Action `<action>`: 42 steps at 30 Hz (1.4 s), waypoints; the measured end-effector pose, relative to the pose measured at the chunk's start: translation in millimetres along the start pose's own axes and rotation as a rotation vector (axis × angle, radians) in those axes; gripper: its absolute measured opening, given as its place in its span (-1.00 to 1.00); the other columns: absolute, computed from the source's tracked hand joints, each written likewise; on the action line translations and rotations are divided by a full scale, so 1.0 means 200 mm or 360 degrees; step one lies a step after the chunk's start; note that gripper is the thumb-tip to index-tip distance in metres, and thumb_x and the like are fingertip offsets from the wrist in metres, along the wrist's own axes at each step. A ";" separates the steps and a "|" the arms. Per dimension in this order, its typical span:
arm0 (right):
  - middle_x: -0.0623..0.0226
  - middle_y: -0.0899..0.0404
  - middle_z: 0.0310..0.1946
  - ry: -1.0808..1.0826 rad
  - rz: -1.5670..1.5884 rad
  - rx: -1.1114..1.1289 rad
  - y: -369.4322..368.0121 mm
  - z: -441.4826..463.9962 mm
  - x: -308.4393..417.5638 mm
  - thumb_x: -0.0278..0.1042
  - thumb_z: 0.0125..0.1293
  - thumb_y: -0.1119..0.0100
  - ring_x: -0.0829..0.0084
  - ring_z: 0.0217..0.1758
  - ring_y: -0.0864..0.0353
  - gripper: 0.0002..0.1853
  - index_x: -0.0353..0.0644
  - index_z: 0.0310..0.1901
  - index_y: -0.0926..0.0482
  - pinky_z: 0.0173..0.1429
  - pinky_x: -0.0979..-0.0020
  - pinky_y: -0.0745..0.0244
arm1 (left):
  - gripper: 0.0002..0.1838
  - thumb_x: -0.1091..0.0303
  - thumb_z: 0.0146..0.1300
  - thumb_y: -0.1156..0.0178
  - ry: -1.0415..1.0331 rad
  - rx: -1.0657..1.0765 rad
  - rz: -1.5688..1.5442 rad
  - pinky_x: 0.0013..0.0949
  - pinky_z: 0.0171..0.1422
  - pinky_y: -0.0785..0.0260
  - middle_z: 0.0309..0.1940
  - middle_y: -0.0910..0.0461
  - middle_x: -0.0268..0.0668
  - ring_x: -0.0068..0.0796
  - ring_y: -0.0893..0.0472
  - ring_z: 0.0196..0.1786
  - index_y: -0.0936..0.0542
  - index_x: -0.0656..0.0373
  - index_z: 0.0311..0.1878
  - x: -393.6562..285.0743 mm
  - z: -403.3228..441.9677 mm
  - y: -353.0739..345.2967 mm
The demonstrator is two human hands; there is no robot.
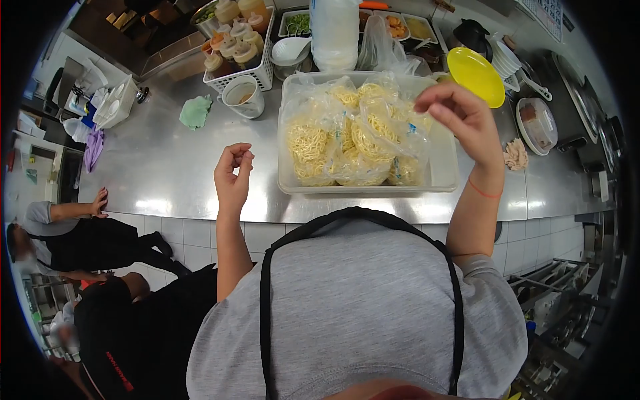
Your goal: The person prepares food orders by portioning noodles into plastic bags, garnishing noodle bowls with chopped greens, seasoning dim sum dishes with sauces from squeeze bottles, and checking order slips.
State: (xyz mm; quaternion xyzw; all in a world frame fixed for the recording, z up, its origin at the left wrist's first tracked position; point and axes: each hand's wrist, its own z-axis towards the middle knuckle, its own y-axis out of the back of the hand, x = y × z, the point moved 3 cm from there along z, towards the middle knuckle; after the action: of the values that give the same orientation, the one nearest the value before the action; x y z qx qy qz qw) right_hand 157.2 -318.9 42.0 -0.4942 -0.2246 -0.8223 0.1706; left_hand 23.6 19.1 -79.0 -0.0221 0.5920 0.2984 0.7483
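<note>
A translucent plastic tub on the steel counter holds several clear bags of yellow noodles. My right hand is over the tub's right side, near the bags, with fingers curved, thumb apart and nothing visible in it. To the left of the tub, my left hand hovers near the counter's front edge. Its fingers are loosely curled, the thumb stands a little apart, and I see nothing held.
Behind the tub stand a roll of plastic bags and a white basket of sauce bottles. A white jug and a green cloth lie left. Right are a yellow plate and a lidded container. Other people are at left.
</note>
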 end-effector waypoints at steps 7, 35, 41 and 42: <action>0.23 -0.56 -0.30 -0.0428 -0.0657 0.0745 -0.15 -0.10 -0.13 -0.33 0.21 -0.09 0.44 -0.26 -0.54 -0.77 -0.29 -0.18 -0.51 -0.16 0.50 -0.41 | -0.84 0.46 0.19 -0.11 0.0003 0.0036 -0.0034 -0.61 -0.31 -0.30 -0.40 -0.46 -0.40 -0.71 -0.41 -0.38 -0.47 0.24 -0.16 0.00 0.00 -0.06; 0.18 -0.47 -0.21 0.0405 -0.0492 0.0102 -0.75 0.19 -0.28 -0.31 0.27 0.08 0.19 -0.07 -0.43 -0.76 -0.24 -0.16 -0.51 0.10 0.26 -0.26 | -0.47 0.18 0.32 0.11 0.0426 0.0463 -0.0972 -0.30 0.28 -0.13 0.23 -0.20 -0.21 -0.35 -0.19 0.29 -0.13 0.19 0.30 -0.01 0.42 -0.52; 0.18 -0.47 -0.23 0.0823 -0.0599 -0.0211 -0.77 0.11 -0.12 -0.46 0.15 -0.08 0.24 -0.11 -0.45 -0.72 -0.17 -0.06 -0.50 -0.02 0.34 -0.37 | -0.23 -0.32 0.19 0.25 0.0163 0.0457 -0.1320 0.04 0.29 -0.05 0.31 0.01 -0.29 -0.07 -0.04 0.34 0.05 -0.10 0.36 -0.20 0.42 -0.53; 0.20 -0.47 -0.25 0.0689 -0.0472 -0.0276 -0.78 0.10 -0.15 -0.49 0.13 -0.10 0.27 -0.15 -0.46 -0.69 -0.15 -0.05 -0.49 -0.06 0.38 -0.38 | -0.20 -0.38 0.14 0.27 0.0158 0.0375 -0.1433 0.11 0.27 -0.04 0.31 0.01 -0.30 -0.05 -0.03 0.34 0.04 -0.14 0.36 -0.23 0.41 -0.51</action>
State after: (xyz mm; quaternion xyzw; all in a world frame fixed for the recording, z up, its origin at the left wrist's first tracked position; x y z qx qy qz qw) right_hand 107.4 -174.8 -7.6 -0.2815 -0.1815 -0.9409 0.0495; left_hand 137.5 -52.4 -45.1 -0.2059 0.5885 -0.1268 0.7715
